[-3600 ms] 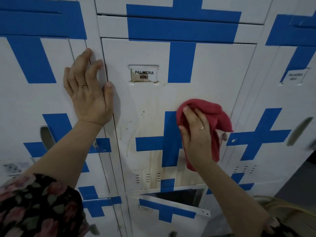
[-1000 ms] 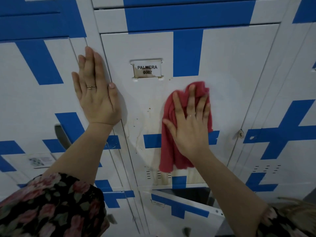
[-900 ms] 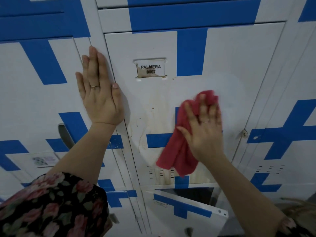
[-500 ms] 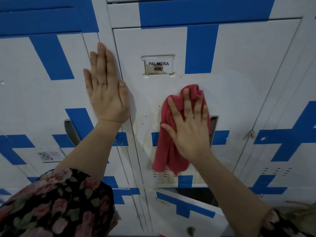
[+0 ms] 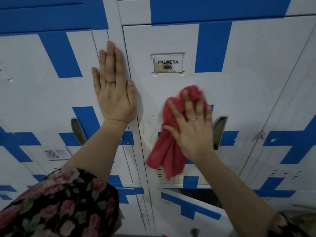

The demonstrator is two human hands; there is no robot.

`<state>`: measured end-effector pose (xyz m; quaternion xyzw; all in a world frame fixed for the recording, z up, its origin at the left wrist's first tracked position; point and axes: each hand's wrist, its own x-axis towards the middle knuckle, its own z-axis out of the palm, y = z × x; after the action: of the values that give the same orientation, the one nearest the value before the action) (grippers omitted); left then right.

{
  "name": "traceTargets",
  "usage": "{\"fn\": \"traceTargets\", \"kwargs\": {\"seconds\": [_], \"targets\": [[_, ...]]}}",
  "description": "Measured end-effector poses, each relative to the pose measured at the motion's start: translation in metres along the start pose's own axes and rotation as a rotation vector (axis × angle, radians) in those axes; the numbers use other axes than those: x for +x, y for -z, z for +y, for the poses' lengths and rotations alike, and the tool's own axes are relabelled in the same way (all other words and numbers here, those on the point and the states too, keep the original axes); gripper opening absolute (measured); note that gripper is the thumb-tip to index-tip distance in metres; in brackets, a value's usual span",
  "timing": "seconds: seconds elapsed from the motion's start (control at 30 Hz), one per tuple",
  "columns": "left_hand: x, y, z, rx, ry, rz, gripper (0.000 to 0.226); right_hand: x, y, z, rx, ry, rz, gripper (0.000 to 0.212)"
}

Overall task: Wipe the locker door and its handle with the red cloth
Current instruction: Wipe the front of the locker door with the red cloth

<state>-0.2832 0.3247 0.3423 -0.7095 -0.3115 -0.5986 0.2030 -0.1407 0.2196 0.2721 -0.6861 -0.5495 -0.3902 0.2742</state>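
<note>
Name card (image 5: 168, 64) in slot on locker door (image 5: 248, 93), at 12 o'clock from red cloth (image 5: 168, 151): "PALMERA 0007". Sticker (image 5: 55, 152) on neighbouring door at 9 o'clock: print unreadable.

The right hand (image 5: 193, 130) lies flat on the cloth (image 5: 168, 151) at the middle of the locker door (image 5: 248, 93), below the name label (image 5: 168, 64). The handle (image 5: 219, 130) sits just right of that hand. The cloth's lower end hangs beside the vent slots (image 5: 159, 172). The left hand (image 5: 114, 93) rests flat along the door's left edge, against the neighbouring locker (image 5: 42, 93). Beneath, a lower door (image 5: 188, 212) stands ajar.
</note>
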Motion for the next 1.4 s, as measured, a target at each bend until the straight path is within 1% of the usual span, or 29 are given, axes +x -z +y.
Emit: {"fn": "traceTargets", "kwargs": {"seconds": [0.1,0.13,0.17,0.2,0.27,0.33,0.37,0.43,0.47,0.57,0.6,0.63,0.67,0.73,0.77,0.8,0.83,0.9,0.97,1.03,1.2,1.3,1.4], "targets": [[-0.001,0.0,0.0,0.001,-0.004,-0.007,0.058,0.014,0.01,-0.001,0.074,-0.303,0.067,0.069],[-0.002,0.0,0.0,-0.002,-0.005,-0.008,0.058,0.02,0.012,-0.009,0.117,-0.378,0.077,0.071],[-0.002,0.001,0.0,-0.007,-0.006,-0.009,0.058,0.026,0.013,-0.02,0.146,-0.399,0.076,0.072],[-0.002,0.001,0.0,-0.012,-0.005,-0.009,0.057,0.027,0.012,-0.031,0.152,-0.36,0.061,0.073],[-0.001,0.001,0.0,-0.024,0.003,-0.008,0.057,0.02,0.004,-0.046,0.126,-0.186,-0.008,0.072],[-0.001,0.001,-0.001,-0.022,0.001,-0.004,0.057,0.002,-0.008,-0.048,0.092,-0.026,-0.077,0.071],[-0.001,0.001,-0.001,-0.016,-0.004,-0.007,0.057,-0.006,-0.011,-0.044,0.07,0.02,-0.092,0.07],[-0.002,0.0,-0.002,-0.01,-0.01,-0.014,0.056,-0.014,-0.012,-0.033,0.056,0.033,-0.079,0.069],[-0.002,0.0,-0.003,-0.008,-0.008,-0.015,0.056,-0.013,-0.011,-0.031,0.08,-0.01,-0.072,0.07],[-0.002,0.0,-0.001,-0.011,-0.006,-0.014,0.057,-0.003,-0.007,-0.049,0.152,-0.232,-0.063,0.077],[-0.002,0.001,-0.001,-0.011,-0.005,-0.013,0.057,-0.001,-0.008,-0.059,0.16,-0.246,-0.071,0.079],[-0.002,0.001,0.0,-0.009,-0.005,-0.009,0.057,-0.001,-0.011,-0.067,0.151,-0.204,-0.085,0.079],[-0.001,0.001,0.001,-0.008,-0.005,-0.005,0.057,-0.005,-0.014,-0.07,0.128,-0.123,-0.102,0.079],[-0.002,0.001,-0.001,-0.009,-0.017,-0.008,0.057,-0.017,-0.022,-0.058,0.059,0.029,-0.11,0.074],[-0.003,0.001,-0.004,-0.005,-0.029,-0.015,0.056,-0.023,-0.024,-0.046,0.026,0.039,-0.098,0.071],[-0.004,0.0,-0.006,0.001,-0.04,-0.023,0.055,-0.028,-0.023,-0.034,0.008,-0.009,-0.083,0.07],[-0.006,0.0,-0.008,0.007,-0.05,-0.031,0.055,-0.033,-0.02,-0.022,0.005,-0.098,-0.066,0.071],[-0.008,-0.001,-0.011,0.019,-0.059,-0.04,0.055,-0.035,-0.01,0.001,0.019,-0.322,-0.02,0.077],[-0.009,0.0,-0.01,0.023,-0.057,-0.044,0.055,-0.028,0.001,0.018,0.084,-0.522,0.0,0.085],[-0.008,0.0,-0.009,0.018,-0.057,-0.043,0.055,-0.025,0.004,0.027,0.132,-0.623,0.011,0.089],[-0.008,0.0,-0.009,0.028,-0.049,-0.041,0.055,-0.058,-0.007,0.029,0.195,-0.589,-0.071,0.09],[-0.009,-0.001,-0.006,0.026,-0.042,-0.034,0.055,-0.045,-0.002,0.036,0.206,-0.551,-0.032,0.089],[-0.009,-0.004,0.001,0.0,0.012,0.003,0.055,-0.026,0.007,0.036,0.203,-0.515,-0.004,0.085]]}}
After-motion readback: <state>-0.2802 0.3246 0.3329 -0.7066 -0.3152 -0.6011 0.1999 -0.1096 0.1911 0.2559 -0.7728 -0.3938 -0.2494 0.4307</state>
